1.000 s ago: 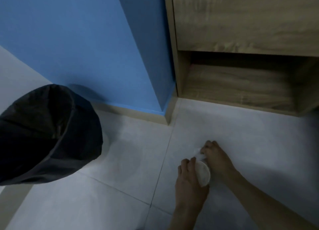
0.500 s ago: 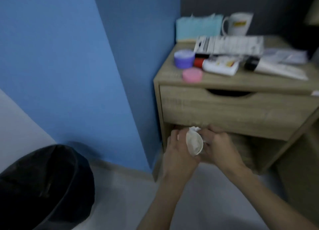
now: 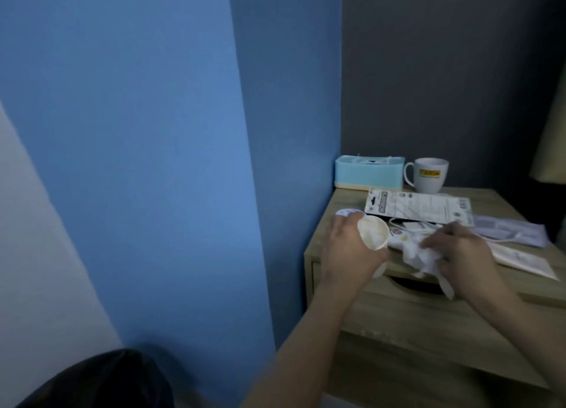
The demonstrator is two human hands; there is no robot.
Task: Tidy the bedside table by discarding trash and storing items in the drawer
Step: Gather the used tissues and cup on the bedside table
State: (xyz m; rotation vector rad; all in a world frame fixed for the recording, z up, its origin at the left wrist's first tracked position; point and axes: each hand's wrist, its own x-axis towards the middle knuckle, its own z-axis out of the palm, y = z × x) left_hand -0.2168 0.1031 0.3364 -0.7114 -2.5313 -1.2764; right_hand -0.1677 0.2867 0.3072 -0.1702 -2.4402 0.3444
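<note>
Paper cup (image 3: 373, 234), one; tissue wad (image 3: 419, 254), one

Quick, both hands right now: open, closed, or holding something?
Left hand: grips a small paper cup.
Right hand: grips crumpled white paper.

White paper cup (image 3: 373, 235) tipped sideways in left hand (image 3: 349, 251), crumpled white tissue (image 3: 418, 254) in right hand (image 3: 468, 254), over bedside table (image 3: 502, 197) edge
</note>
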